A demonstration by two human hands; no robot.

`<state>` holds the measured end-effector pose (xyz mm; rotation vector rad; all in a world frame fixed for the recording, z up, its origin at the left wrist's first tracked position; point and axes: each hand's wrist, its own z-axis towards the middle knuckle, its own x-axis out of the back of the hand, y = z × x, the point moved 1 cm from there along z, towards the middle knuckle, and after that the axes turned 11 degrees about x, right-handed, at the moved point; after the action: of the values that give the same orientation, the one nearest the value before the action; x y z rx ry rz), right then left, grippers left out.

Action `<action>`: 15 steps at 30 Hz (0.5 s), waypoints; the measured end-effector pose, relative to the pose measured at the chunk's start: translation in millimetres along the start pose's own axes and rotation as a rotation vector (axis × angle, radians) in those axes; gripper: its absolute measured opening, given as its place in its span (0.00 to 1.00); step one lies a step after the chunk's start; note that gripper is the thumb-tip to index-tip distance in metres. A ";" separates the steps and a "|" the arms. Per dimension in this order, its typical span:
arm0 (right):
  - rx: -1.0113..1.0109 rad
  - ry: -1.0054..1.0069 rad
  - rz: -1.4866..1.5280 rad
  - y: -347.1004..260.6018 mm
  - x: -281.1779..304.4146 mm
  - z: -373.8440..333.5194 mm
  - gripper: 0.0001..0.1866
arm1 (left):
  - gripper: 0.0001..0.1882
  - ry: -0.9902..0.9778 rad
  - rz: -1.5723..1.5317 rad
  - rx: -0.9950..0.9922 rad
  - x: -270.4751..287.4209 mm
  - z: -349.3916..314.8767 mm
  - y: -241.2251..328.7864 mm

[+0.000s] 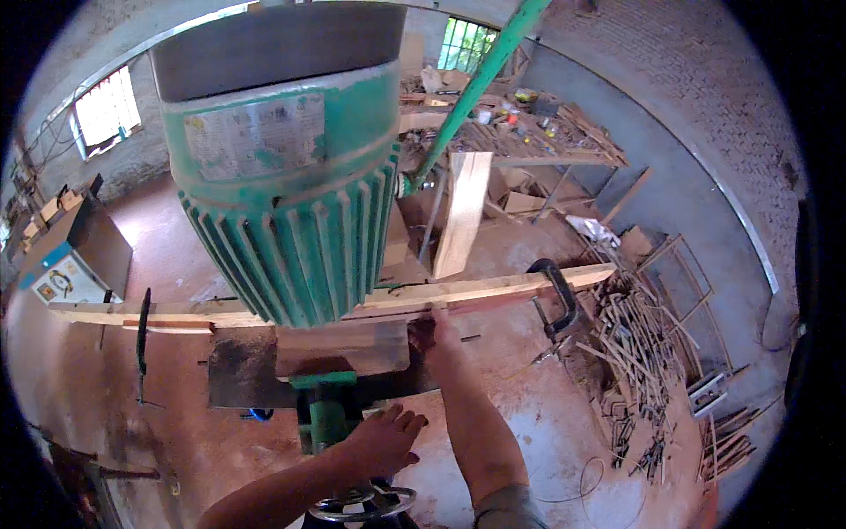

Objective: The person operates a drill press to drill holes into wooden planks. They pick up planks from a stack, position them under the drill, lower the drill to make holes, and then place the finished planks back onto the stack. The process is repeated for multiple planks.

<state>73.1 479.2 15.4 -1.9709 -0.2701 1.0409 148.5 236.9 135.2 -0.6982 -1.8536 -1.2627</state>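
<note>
A big green motor housing (pixel 286 203) with ribbed sides hangs in front of me and hides part of the work. Below it runs a long pale wooden beam (pixel 493 288), crossing from left to right behind a dark table plate (pixel 242 370). My right hand (pixel 428 331) reaches up to the near side of the beam, right of a brownish block (pixel 344 348); its fingers are in shadow and hard to make out. My left hand (pixel 388 438) is open, fingers apart, beside a green machine part (pixel 328 419) and above a metal handwheel (pixel 366 504). It holds nothing.
A black C-clamp (pixel 560 300) grips the beam's right end; another clamp (pixel 143 335) hangs at the left. Piled metal rods (pixel 643 370) lie on the floor at right. A board (pixel 463 212) leans against a cluttered bench (pixel 564 160). A cabinet (pixel 79 256) stands far left.
</note>
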 end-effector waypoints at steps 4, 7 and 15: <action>-0.001 0.074 0.045 -2.1 -12.1 3.9 0.18 | 0.32 -0.024 -0.320 0.198 41.7 -41.4 -0.6; 0.006 0.166 0.030 -22.0 -36.9 -15.9 0.18 | 0.27 0.052 -0.319 0.529 65.9 -87.7 8.9; 0.354 0.390 -0.036 -123.0 0.1 -7.9 0.18 | 0.26 0.648 -0.729 0.651 -30.6 -207.9 -29.7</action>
<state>102.5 548.4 113.1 -1.7877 0.0884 0.6112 202.5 31.7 138.3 0.7204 -1.8110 -1.0002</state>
